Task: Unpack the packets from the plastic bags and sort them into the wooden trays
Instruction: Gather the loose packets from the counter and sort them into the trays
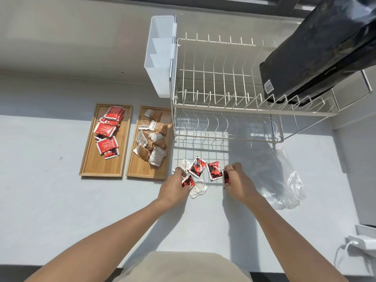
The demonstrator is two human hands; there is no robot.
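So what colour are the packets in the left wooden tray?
Red with white edges, shown in the head view: the packets fill the left wooden tray.

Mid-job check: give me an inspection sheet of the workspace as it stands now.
Surface: pale countertop, sunlit, shadowed by the rack.
Job's things: left wooden tray holds red packets; right wooden tray holds brown and white packets; loose packets on the counter; clear plastic bag lies flat.
Clutter: wire dish rack, white caddy, black bag on the rack.
Hands: left hand on a red packet; right hand pinches another.
Cables: white cable at the right edge.
Surroundings: wall behind.
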